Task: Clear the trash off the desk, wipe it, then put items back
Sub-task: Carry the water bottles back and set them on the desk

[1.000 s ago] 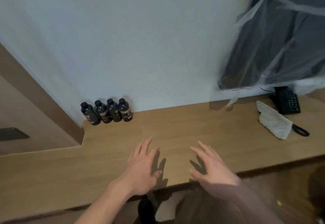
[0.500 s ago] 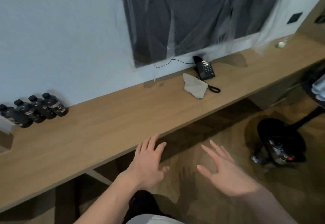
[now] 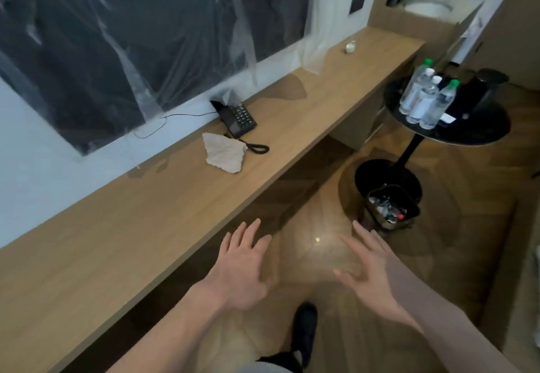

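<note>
A long wooden desk (image 3: 122,238) runs along the wall from lower left to upper right. On it lie a crumpled white cloth (image 3: 223,153) and, just behind it, a black telephone (image 3: 238,118) with a coiled cord. A small glass (image 3: 350,46) stands near the desk's far end. My left hand (image 3: 242,270) and my right hand (image 3: 371,270) hover over the floor in front of the desk, fingers spread, holding nothing. A trash bin (image 3: 390,211) with litter inside sits on the floor to the right.
A round black side table (image 3: 467,132) at the right carries several water bottles (image 3: 423,99) and dark items. A plastic-covered dark screen (image 3: 131,36) hangs on the wall above the desk. My black shoe (image 3: 305,328) shows on the wooden floor.
The view has swung right: the dark bottles at the desk's left end have left the frame, and the side table and trash bin have come in. Both hands stay spread and empty.
</note>
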